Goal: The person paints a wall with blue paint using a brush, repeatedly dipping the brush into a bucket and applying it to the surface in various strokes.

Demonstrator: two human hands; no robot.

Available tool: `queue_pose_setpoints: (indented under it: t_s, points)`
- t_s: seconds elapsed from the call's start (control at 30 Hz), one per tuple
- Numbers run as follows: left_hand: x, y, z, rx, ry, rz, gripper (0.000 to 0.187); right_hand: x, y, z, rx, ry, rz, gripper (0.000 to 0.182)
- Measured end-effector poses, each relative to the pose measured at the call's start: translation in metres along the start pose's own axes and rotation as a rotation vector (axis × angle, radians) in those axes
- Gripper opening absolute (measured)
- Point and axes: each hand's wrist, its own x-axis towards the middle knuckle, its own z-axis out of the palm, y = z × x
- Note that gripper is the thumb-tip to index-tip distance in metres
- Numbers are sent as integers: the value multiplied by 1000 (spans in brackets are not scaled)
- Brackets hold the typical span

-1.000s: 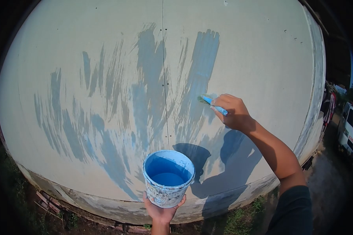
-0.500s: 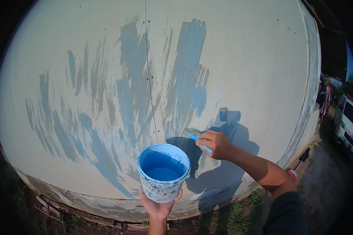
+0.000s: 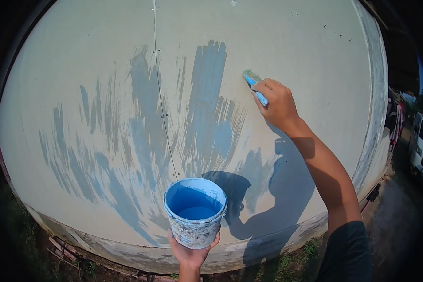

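My left hand cups a paint-smeared white bucket from below, fingers spread up its sides. Blue paint lies in the bottom of the bucket. My right hand is closed around a paintbrush with a blue, paint-marked handle; its pale bristles are against or very near the wall. Streaky blue-grey brush strokes cover the wall's middle and left. The brush sits above and to the right of these strokes.
A thin vertical seam with screw heads runs down the wall. My shadow falls on its lower right. A rough concrete base edges the bottom, with grass below. A white vehicle stands at far right.
My right hand has moved the brush up and slightly right along the wall. A blue-grey patch now shows lower down, beside my shadow. The bucket stays in my left hand; the view has shifted.
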Motion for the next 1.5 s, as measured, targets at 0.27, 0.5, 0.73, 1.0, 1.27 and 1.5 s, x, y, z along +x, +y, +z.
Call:
queue_pose_setpoints:
  t_s: [0.27,0.5,0.73,1.0,1.27,1.5]
  points:
    - [8,-26,15,-17,34,11,97,-78,-60,-8,435,-530,-100,26]
    - [16,-48,14,28,16,23,98,-5,44,-39,136,-203,99,16]
    - [18,-66,29,11,-24,31,99,-10,51,-21,5,-230,-119,28]
    - [24,-56,40,73,-33,53,101,-17,-9,-26,441,-615,91,21]
    - [51,-37,70,131,-70,101,99,100,60,-15,23,-174,31,17]
    - [43,-17,79,26,-93,93,100,36,-12,10,141,-358,-269,17]
